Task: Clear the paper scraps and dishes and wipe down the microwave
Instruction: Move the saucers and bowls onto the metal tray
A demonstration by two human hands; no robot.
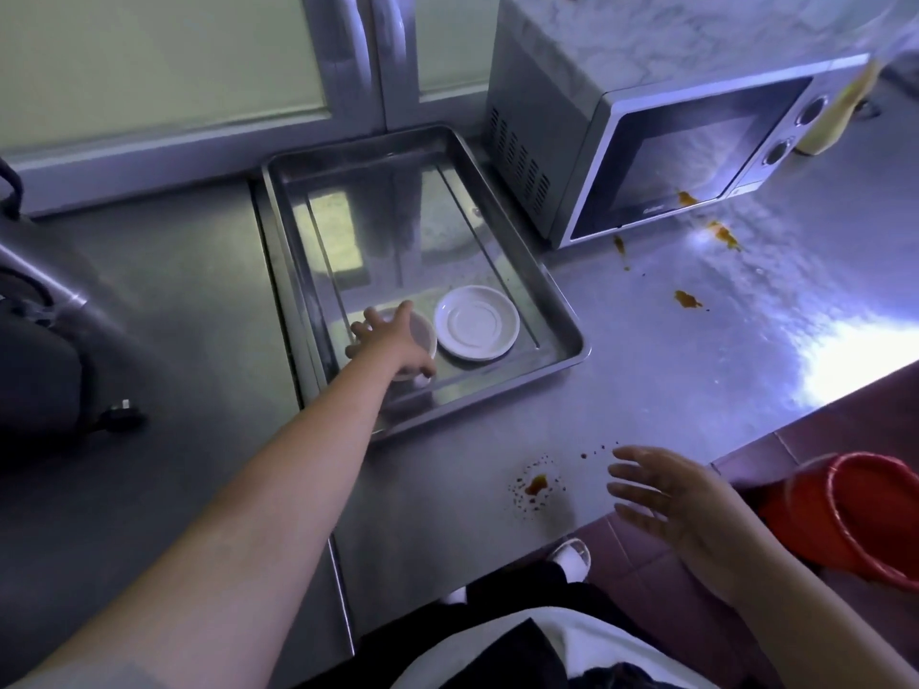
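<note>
Left hand [390, 340] reached out on a straight arm into the near left corner of the steel tray [482, 395], fingers splayed over the top of a small bowl [428, 335] and touching its rim; whether they actually gripped it could not be told, since the hand covered most of the bowl. A white saucer [476, 322] lay flat in the tray just to the right of the bowl, close to it, contact not resolvable. Right hand [671, 504] hovered near the counter's [646, 365] near edge, fingers straight and spread, palm turned left, holding nothing. The microwave [671, 151] stood at the far right, door closed, its near left corner just beside the tray's right rim. A pale yellowish object [840, 111] at the microwave's right end was blurred and cut by the frame; not identifiable. A dark appliance [35, 380] at the left edge was only partly in view, with a plug [119, 415] lying beside it. Brown sauce stains [537, 484] marked the counter between the tray and the right hand, with more [689, 299] in front of the microwave. The tray floor beyond the two dishes showed only reflections. The counter's near edge ran diagonally, with a red bucket [855, 509] below it on the right.
</note>
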